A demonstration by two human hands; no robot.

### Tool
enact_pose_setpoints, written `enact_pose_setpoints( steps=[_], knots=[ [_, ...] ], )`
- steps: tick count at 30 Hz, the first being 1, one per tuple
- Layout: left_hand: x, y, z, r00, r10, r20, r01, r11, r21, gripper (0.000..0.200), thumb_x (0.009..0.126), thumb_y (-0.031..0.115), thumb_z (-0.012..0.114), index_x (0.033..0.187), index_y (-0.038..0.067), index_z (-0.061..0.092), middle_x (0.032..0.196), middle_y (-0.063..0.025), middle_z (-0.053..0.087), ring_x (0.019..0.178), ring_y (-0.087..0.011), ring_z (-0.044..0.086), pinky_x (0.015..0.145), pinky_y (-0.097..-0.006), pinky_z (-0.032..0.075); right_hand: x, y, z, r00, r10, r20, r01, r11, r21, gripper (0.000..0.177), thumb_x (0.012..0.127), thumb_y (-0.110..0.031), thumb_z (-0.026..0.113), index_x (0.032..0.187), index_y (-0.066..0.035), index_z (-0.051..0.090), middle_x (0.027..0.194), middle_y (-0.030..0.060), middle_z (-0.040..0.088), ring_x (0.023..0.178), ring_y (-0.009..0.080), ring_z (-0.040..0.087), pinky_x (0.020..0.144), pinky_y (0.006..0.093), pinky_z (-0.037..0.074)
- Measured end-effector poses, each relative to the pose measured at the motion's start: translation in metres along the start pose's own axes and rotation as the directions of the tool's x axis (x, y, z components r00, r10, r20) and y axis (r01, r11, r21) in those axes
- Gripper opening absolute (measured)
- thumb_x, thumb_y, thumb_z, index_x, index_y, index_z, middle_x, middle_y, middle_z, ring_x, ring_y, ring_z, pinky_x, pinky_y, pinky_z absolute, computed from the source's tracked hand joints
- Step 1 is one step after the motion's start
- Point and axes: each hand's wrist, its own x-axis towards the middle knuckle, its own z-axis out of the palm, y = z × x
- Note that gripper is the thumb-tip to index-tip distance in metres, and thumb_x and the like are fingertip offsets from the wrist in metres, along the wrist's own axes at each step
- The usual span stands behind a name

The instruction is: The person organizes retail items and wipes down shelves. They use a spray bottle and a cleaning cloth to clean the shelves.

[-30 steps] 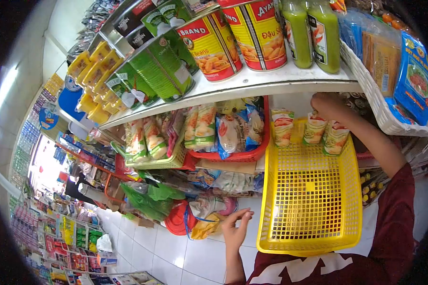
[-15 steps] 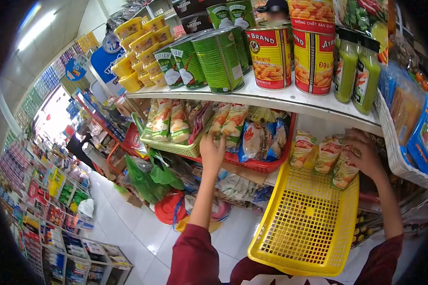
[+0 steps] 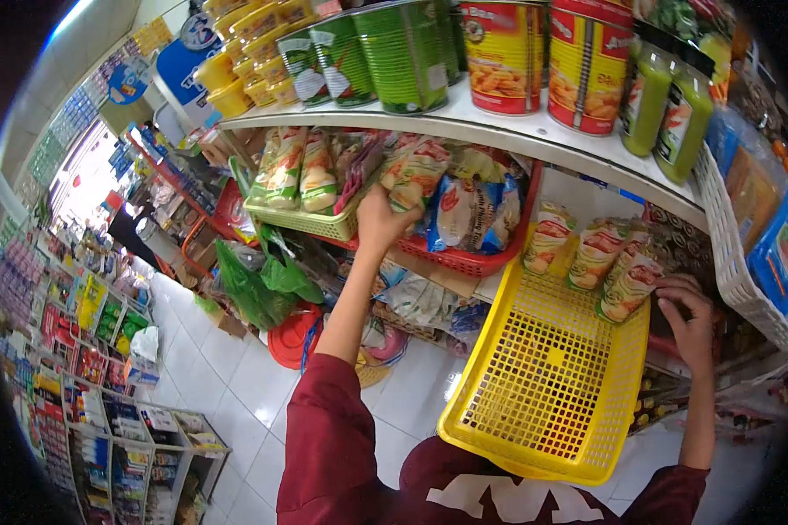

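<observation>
My left hand (image 3: 383, 219) is closed on a printed snack packet (image 3: 417, 173) at the left end of the red basket (image 3: 464, 261). Blue-and-white packets (image 3: 471, 210) lie in that basket to its right. A yellow perforated basket (image 3: 547, 398) stands tilted in front of the shelf, with several similar packets (image 3: 629, 282) upright at its far end. My right hand (image 3: 687, 311) is beside the rightmost of these, fingers apart and holding nothing. Left of my left hand, a light green basket (image 3: 302, 222) holds more packets.
Above, a white shelf (image 3: 464, 114) carries green cans (image 3: 400, 57), red-and-yellow cans (image 3: 504, 61), green bottles (image 3: 681, 127) and yellow tubs (image 3: 229, 98). A white basket (image 3: 753, 262) hangs at the right. Green bags (image 3: 252, 289) and a red lid (image 3: 294, 337) are below left.
My left hand has closed round a packet, which now leans over. My right hand has come off the packets to their right side. The view has shifted downward.
</observation>
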Motion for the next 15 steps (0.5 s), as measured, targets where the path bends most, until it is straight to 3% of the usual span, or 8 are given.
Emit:
enact_pose_setpoints(
  steps=[4, 5, 6, 8, 10, 12, 14, 15],
  knots=[
    [-0.033, 0.020, -0.030, 0.979, 0.122, -0.161, -0.131, 0.990, -0.049, 0.043, 0.055, 0.021, 0.076, 0.082, -0.001, 0.052, 0.074, -0.0118, 0.055, 0.069, -0.0226, 0.054, 0.066, -0.0316, 0.044, -0.012, -0.014, 0.003, 0.992, 0.066, 0.104, -0.090, 0.965, 0.248, 0.012, 0.074, -0.003, 0.060, 0.085, 0.000, 0.065, 0.088, 0.0101, 0.063, 0.085, 0.0202, 0.058, 0.079, 0.0315, 0.044],
    [-0.049, 0.038, -0.045, 0.979, 0.027, -0.202, -0.048, 0.994, -0.101, 0.039, 0.055, 0.018, 0.075, 0.081, 0.000, 0.052, 0.075, -0.0092, 0.055, 0.069, -0.0195, 0.053, 0.066, -0.0300, 0.044, -0.018, -0.013, 0.006, 0.986, 0.109, 0.124, -0.142, 0.942, 0.303, 0.012, 0.074, -0.004, 0.062, 0.084, -0.001, 0.065, 0.084, 0.0089, 0.064, 0.076, 0.0169, 0.058, 0.071, 0.0285, 0.045],
    [-0.066, 0.057, -0.062, 0.969, -0.068, -0.238, 0.030, 0.987, -0.159, 0.036, 0.055, 0.014, 0.074, 0.080, 0.001, 0.051, 0.075, -0.0067, 0.055, 0.069, -0.0164, 0.053, 0.066, -0.0284, 0.044, -0.018, -0.018, 0.004, 0.953, 0.207, 0.220, -0.264, 0.924, 0.277, 0.010, 0.075, -0.007, 0.063, 0.081, -0.001, 0.066, 0.084, 0.0092, 0.064, 0.079, 0.0150, 0.059, 0.068, 0.0278, 0.047],
    [-0.098, 0.084, -0.091, 0.976, -0.038, -0.212, -0.027, 0.955, -0.296, 0.035, 0.056, 0.012, 0.074, 0.080, 0.003, 0.050, 0.077, -0.0033, 0.053, 0.071, -0.0146, 0.052, 0.069, -0.0260, 0.043, -0.015, -0.029, 0.009, 0.936, 0.147, 0.318, -0.264, 0.893, 0.364, 0.019, 0.076, -0.010, 0.063, 0.093, 0.000, 0.064, 0.084, 0.0099, 0.065, 0.083, 0.0136, 0.061, 0.067, 0.0274, 0.049],
    [-0.131, 0.094, -0.100, 0.985, -0.012, -0.173, -0.066, 0.895, -0.441, 0.046, 0.052, 0.013, 0.077, 0.082, 0.003, 0.044, 0.082, -0.0066, 0.050, 0.074, -0.0156, 0.049, 0.070, -0.0279, 0.042, -0.004, -0.049, 0.017, 0.922, 0.090, 0.378, -0.285, 0.818, 0.500, 0.035, 0.075, -0.010, 0.066, 0.107, 0.000, 0.057, 0.092, 0.0113, 0.064, 0.087, 0.0145, 0.061, 0.072, 0.0287, 0.049],
    [-0.150, 0.113, -0.101, 0.979, 0.177, -0.097, -0.202, 0.843, -0.499, 0.052, 0.049, 0.014, 0.080, 0.079, 0.005, 0.038, 0.081, -0.0083, 0.049, 0.074, -0.0199, 0.051, 0.067, -0.0294, 0.043, 0.011, -0.079, 0.021, 0.875, 0.092, 0.475, -0.427, 0.608, 0.669, 0.047, 0.071, -0.007, 0.070, 0.113, 0.001, 0.051, 0.096, 0.0106, 0.062, 0.084, 0.0138, 0.061, 0.072, 0.0276, 0.050],
    [-0.164, 0.135, -0.104, 0.940, 0.328, 0.088, -0.265, 0.871, -0.413, 0.050, 0.048, 0.018, 0.083, 0.077, 0.004, 0.045, 0.082, -0.0103, 0.054, 0.073, -0.0240, 0.055, 0.062, -0.0322, 0.044, 0.010, -0.087, 0.037, 0.846, 0.084, 0.526, -0.510, 0.415, 0.754, 0.046, 0.068, -0.006, 0.072, 0.109, 0.002, 0.052, 0.097, 0.0098, 0.061, 0.085, 0.0127, 0.060, 0.071, 0.0253, 0.049],
    [-0.171, 0.142, -0.096, 0.912, 0.403, 0.079, -0.327, 0.830, -0.451, 0.047, 0.049, 0.020, 0.083, 0.076, 0.005, 0.048, 0.083, -0.0112, 0.056, 0.073, -0.0250, 0.056, 0.062, -0.0320, 0.045, 0.010, -0.086, 0.042, 0.835, 0.070, 0.545, -0.537, 0.315, 0.782, 0.045, 0.067, -0.006, 0.073, 0.107, 0.002, 0.053, 0.097, 0.0094, 0.061, 0.085, 0.0121, 0.060, 0.070, 0.0242, 0.049]
  ],
)
